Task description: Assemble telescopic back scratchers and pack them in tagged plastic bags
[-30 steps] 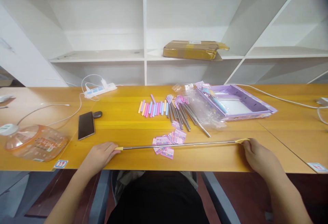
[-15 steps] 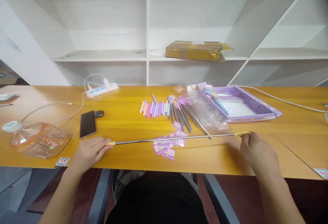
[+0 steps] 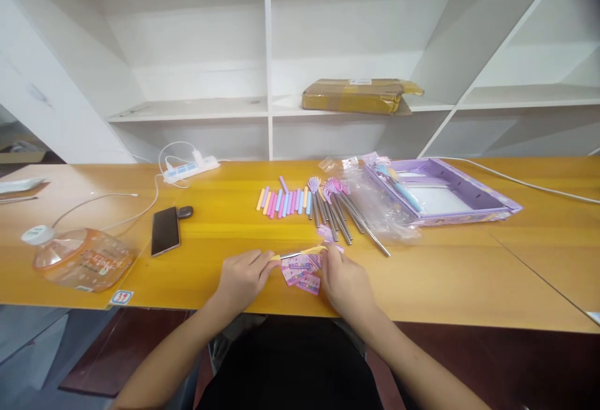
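Between my two hands is a telescopic back scratcher point(image 3: 291, 255), its metal rod now short, with yellow ends. My left hand point(image 3: 246, 277) is closed around the yellow handle end. The fingers of my right hand point(image 3: 345, 277) are closed on the yellow head end and hide part of it. Beneath the scratcher lie several pink printed cards point(image 3: 308, 283) in a loose pile. Farther back rests a bunch of metal-rod back scratchers point(image 3: 338, 213) with purple, pink and yellow claw heads. Beside them is a row of coloured handle sleeves point(image 3: 283, 202).
A purple box tray point(image 3: 469, 215) stands at the right with crumpled clear plastic bags point(image 3: 382, 204) against it. To the left are a phone point(image 3: 165, 231), a power strip point(image 3: 191, 169) and an orange bottle point(image 3: 84, 259) on its side. A taped carton point(image 3: 356, 95) sits on the shelf.
My hands have come together toward the middle, and the back scratcher's long rod has collapsed to a short length. Both hands keep hold of its ends.
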`<state>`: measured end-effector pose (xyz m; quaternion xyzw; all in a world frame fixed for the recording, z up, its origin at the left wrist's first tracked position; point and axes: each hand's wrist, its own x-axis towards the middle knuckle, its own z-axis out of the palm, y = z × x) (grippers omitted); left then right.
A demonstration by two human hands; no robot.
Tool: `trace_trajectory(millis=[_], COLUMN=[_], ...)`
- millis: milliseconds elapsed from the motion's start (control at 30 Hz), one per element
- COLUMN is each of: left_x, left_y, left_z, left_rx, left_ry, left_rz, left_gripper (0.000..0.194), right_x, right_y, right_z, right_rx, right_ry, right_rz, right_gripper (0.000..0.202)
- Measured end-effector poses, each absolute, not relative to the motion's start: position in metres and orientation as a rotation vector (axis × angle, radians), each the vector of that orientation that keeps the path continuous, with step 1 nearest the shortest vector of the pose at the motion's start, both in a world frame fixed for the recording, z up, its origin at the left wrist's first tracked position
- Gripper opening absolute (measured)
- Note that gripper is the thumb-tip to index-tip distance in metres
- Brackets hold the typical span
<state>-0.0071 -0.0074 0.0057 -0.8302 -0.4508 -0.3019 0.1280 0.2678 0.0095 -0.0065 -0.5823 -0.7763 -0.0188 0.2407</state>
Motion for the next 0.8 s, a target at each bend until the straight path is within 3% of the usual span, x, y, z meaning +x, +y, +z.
trace_trajectory(millis=[567, 800], left_x=[-0.016, -0.020], left_y=[-0.001, 0.000], left_z=[-0.012, -0.014], left_rx=[-2.640, -2.608], left_ry=[-1.357, -1.322], left_rz=[-1.004, -0.944], left_gripper=[0.033, 0.039], right_x=[0.274, 0.269], right_y=[0.009, 0.012], right_z=[-0.033, -0.035], right_rx=[-1.299, -1.383], right_ry=[-2.027, -1.978], right_rz=[0.241, 0.095], right_gripper=[0.027, 0.018])
